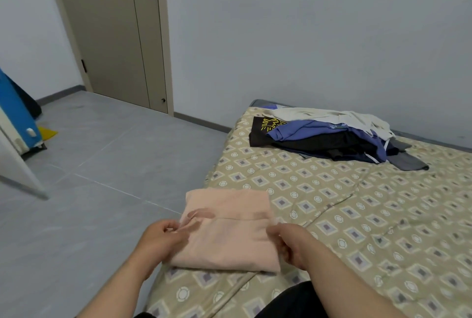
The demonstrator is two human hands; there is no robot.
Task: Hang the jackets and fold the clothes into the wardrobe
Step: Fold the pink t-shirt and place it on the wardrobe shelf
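Peach garment (229,236) lies folded into a rough rectangle on the near-left corner of the bed (357,215). Its left side is right at the mattress edge, w/ the grey floor (89,164) below. Left hand (163,238) pinches the fabric's left edge, thumb & fingers curled in; there's blur here, so exact finger placement is unclear. Right hand (291,246) has its fingers curled round the right edge. Both hold cloth, neither is spread.

Unfolded pile (327,138) (black tee w/ yellow print, blue top, white piece, grey item) sits well apart at the far right of the bed, near the wall. White panel (18,164) at the left is poss. the wardrobe door, can't confirm. Closed room door (115,36) is beyond it.

Risks, as I judge them:
- The garment is so close to the bed corner that a tug leftward could slide it off onto the floor.
- The top layer looks loose & rumpled, so lifting by the two side edges alone could let the middle sag & the fold open. It prob. needs support from under before carrying.
- The pile is a heap, so pulling one piece may drag others w/ it.
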